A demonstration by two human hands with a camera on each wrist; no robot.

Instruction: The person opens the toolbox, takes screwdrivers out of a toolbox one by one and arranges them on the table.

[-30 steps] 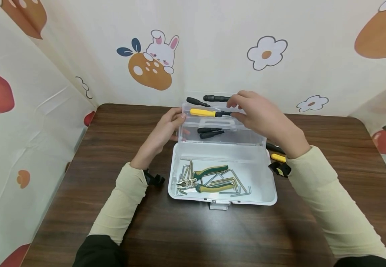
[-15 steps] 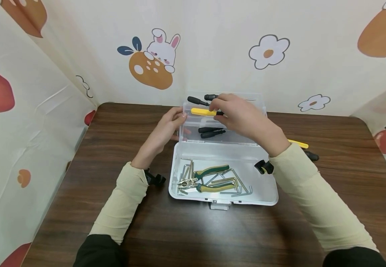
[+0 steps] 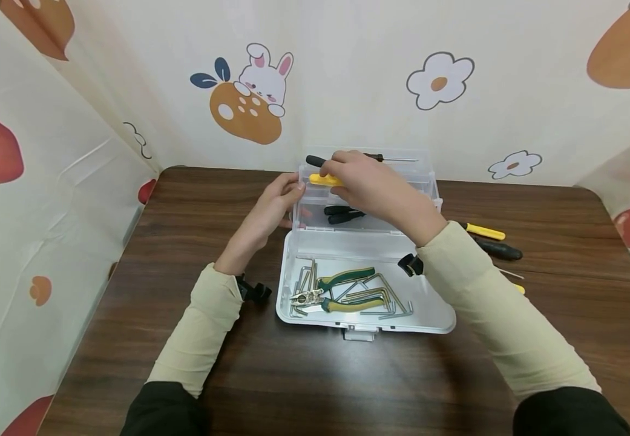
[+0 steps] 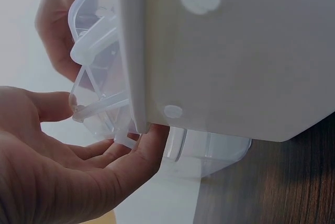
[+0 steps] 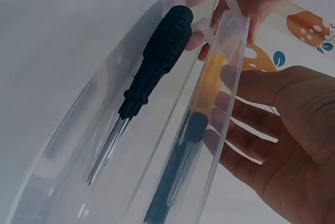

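A white toolbox (image 3: 437,312) stands unfolded, its clear trays (image 3: 428,180) raised behind the base. My left hand (image 3: 268,209) grips the left end of the trays, thumb at a strut and fingers around the edge in the left wrist view. At the upper tray, my right hand (image 3: 377,188) pinches the yellow handle of a screwdriver (image 5: 209,85), which lies along the narrow compartment. A black-handled screwdriver (image 5: 162,46) with a bare metal tip lies in the neighbouring compartment. Two black handles (image 3: 345,218) rest in the lower tray. Pliers (image 3: 353,306) and several hex keys (image 3: 378,295) lie in the base.
On the table right of the box lie a yellow-handled tool (image 3: 486,232), a black-handled tool (image 3: 497,249) and others partly hidden by my right sleeve (image 3: 489,309). A patterned cloth wall (image 3: 358,72) rises close behind the trays. The clasp (image 3: 359,335) hangs at the front.
My right hand has moved left along the yellow-handled screwdriver, from its dark end to its handle, uncovering tools on the table at right. The left hand stays on the trays.
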